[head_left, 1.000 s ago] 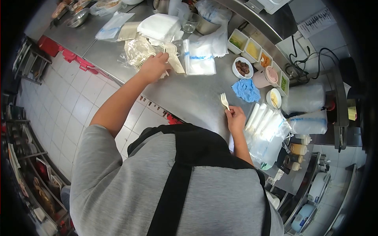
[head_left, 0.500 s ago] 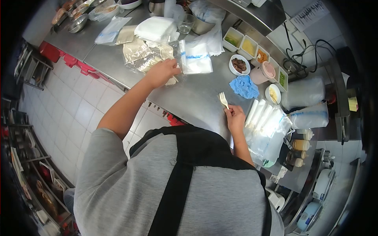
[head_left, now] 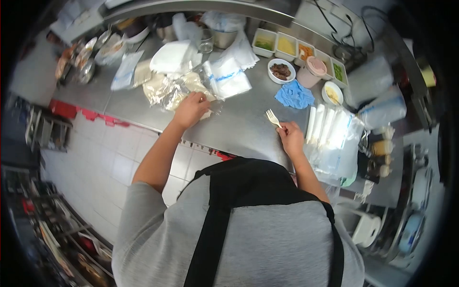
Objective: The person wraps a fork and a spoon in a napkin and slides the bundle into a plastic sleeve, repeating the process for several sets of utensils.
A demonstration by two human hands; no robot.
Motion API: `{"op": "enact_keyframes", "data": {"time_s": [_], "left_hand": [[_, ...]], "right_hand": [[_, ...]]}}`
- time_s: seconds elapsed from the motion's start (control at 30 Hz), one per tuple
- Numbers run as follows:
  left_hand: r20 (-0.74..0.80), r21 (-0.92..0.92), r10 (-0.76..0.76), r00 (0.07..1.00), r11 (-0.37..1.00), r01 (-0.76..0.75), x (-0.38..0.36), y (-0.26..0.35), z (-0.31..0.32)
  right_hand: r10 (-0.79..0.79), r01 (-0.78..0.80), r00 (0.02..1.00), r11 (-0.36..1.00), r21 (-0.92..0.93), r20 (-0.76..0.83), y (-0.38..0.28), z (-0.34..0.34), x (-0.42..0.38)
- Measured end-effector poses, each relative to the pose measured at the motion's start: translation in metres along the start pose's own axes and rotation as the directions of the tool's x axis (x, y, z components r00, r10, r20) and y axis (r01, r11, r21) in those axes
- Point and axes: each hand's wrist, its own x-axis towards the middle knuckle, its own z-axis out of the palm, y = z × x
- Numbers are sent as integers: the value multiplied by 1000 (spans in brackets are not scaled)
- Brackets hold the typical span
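My right hand (head_left: 291,137) pinches the handle of a pale disposable fork (head_left: 273,117) just above the steel counter, its tines pointing away from me. My left hand (head_left: 191,110) is at the near side of an open clear plastic bag (head_left: 177,91) of pale disposable cutlery. Its fingers are bent, and what they grip is hidden. Beyond that bag lies a stack of white napkins (head_left: 172,56). Flat plastic sleeves with a blue stripe (head_left: 230,79) rest to the right of the bag. Beside my right hand are several white rolls in clear plastic (head_left: 327,126).
A crumpled blue cloth (head_left: 294,94) lies near a bowl of dark meat (head_left: 281,71), a pink-filled tub (head_left: 311,71) and a small bowl with yellow contents (head_left: 332,93). White food containers (head_left: 286,47) line the back. Sauce bottles (head_left: 382,147) stand at the right; metal bowls (head_left: 86,71) at far left.
The camera view has shifted and tilted. My right hand still holds the fork above the counter. My left hand stays at the cutlery bag, its fingers slightly differently bent.
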Motion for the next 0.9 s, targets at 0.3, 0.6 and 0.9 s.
{"op": "enact_keyframes", "data": {"time_s": [0.3, 0.6, 0.9], "left_hand": [[84, -95, -24, 996, 995, 32, 4, -9, 0], [207, -138, -10, 978, 990, 39, 9, -21, -8], [401, -412, -198, 895, 833, 368, 38, -40, -40]], "right_hand": [[-32, 41, 991, 997, 61, -133, 10, 9, -8], [-113, 123, 962, 992, 24, -248, 16, 16, -15], [-100, 110, 970, 993, 32, -222, 13, 14, -14]]}}
